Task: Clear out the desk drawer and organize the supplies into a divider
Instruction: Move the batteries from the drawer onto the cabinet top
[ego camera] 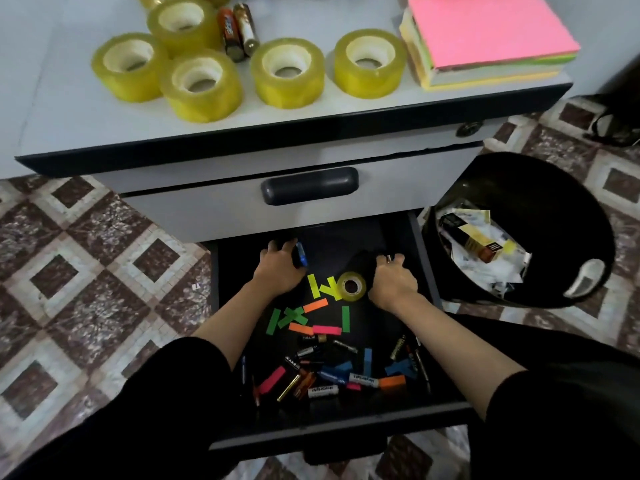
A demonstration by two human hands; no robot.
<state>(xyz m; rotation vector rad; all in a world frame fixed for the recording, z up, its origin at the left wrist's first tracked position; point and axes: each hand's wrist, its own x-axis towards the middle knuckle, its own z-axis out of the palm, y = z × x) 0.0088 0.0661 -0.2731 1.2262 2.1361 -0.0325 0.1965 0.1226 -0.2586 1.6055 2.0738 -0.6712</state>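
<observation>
Reaching into drawer [381, 422], left grip [280, 270] curled round blue marker [301, 255], right grip [394, 280] curled, hold unclear.

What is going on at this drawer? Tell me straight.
A person is emptying the open drawer with both hands. The left hand grips a blue pen-like item near the back. The right hand reaches in beside a yellow tape roll; what it holds is unclear. Coloured paper strips and loose batteries lie in the drawer. More tape rolls, a battery pair and a notepad stack sit on the desk top. No divider is in view.
</observation>
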